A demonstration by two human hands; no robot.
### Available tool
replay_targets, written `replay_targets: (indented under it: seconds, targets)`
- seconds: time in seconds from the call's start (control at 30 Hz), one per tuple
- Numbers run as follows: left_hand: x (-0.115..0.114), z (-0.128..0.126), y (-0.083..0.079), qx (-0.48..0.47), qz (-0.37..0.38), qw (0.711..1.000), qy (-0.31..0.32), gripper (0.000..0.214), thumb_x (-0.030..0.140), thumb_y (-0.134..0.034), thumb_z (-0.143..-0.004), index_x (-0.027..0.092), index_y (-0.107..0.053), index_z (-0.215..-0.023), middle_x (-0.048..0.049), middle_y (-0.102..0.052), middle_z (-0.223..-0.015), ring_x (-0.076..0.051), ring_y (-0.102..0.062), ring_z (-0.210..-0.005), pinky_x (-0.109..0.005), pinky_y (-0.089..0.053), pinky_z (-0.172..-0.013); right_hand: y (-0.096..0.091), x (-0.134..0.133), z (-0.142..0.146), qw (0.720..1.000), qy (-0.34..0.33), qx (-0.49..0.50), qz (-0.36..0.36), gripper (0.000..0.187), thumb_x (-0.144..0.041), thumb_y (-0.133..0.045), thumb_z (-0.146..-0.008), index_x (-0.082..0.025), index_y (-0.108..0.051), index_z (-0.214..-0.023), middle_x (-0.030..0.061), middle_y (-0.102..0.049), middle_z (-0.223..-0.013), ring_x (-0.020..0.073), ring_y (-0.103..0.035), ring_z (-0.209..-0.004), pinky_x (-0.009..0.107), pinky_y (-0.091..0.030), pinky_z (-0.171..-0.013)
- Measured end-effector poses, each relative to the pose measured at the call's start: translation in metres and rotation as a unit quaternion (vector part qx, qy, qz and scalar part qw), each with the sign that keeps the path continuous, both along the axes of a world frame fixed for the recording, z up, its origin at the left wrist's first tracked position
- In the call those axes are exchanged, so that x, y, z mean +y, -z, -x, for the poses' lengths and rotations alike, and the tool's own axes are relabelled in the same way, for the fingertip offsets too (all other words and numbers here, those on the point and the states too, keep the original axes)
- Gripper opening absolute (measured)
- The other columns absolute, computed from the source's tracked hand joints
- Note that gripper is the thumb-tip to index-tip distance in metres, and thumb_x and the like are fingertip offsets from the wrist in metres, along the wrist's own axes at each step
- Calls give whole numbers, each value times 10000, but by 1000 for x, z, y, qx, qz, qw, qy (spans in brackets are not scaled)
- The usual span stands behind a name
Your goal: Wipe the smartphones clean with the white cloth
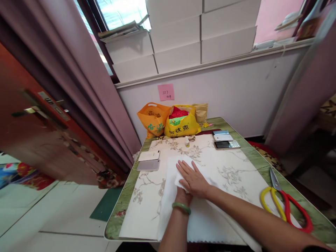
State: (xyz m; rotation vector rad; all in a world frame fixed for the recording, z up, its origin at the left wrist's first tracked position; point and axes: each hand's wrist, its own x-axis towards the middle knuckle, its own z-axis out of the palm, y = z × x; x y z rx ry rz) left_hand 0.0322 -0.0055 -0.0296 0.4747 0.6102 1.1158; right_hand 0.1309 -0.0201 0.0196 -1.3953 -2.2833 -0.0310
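Observation:
A white cloth [168,210], perhaps thin fabric or soft paper, lies on a flower-patterned sheet [139,213] over the table. My right hand [193,179] rests flat on a folded-over part of the cloth, fingers stretched out and slightly spread. Below it is my left hand [184,196], with a green bangle [181,207] at the wrist. The left fingers are hidden beneath the folded cloth and my right hand. Large scissors [285,206] with one yellow and one red handle lie to the right, blades partly apart.
Two phones [149,160] lie at the left, and several more [226,144] at the back right. A small bottle [187,142] stands farther back. Behind it are an orange bag [153,119], a yellow bag [183,129] and a brown pouch [201,112] against the wall.

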Motion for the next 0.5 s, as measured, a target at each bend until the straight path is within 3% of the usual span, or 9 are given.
replay_targets:
  seconds: [0.03,0.13,0.23,0.33,0.5]
  targets:
    - [3,-5,-3,0,5,1000,7,454,376,-372,-906,129,-750,-851,-128,-720,-984,-210,-610,-1120,-262,-499,-883,-4,12,-1,1000,15,1,11,607,-384,-311,-982,-195,-119,-1526,84,-169,-1571,231,-156,-1450,526,-68,-1164]
    - [9,-19,-14,-27,25,999,33,332,357,-487,-884,137,-731,-931,-121,-711,-1052,-233,-614,-1121,-338,-480,-971,-11,44,-9,996,70,10,45,601,-412,-280,-985,-192,-131,-1524,81,-143,-1578,230,-119,-1456,546,-82,-1155]
    - [11,-22,-19,-74,49,995,44,336,377,-521,-876,128,-698,-1015,-122,-683,-1142,-240,-586,-1165,-349,-460,-1012,-6,50,-19,989,134,22,49,594,-404,-249,-990,-175,-130,-1525,93,-142,-1578,238,-107,-1458,560,-73,-1150]
    - [10,-17,-20,-69,69,995,22,331,367,-515,-881,136,-682,-1049,-111,-689,-1146,-247,-594,-1154,-355,-472,-997,9,25,-27,989,145,18,34,597,-385,-254,-992,-162,-110,-1527,103,-151,-1574,244,-126,-1455,555,-53,-1152]
    - [4,-10,-15,-33,63,997,-15,325,365,-545,-857,167,-670,-1082,-97,-689,-1146,-258,-546,-1222,-342,-437,-1034,17,-27,-23,1000,22,-12,15,627,-389,-300,-987,-211,-41,-1530,67,-152,-1576,243,-150,-1450,534,-6,-1164]
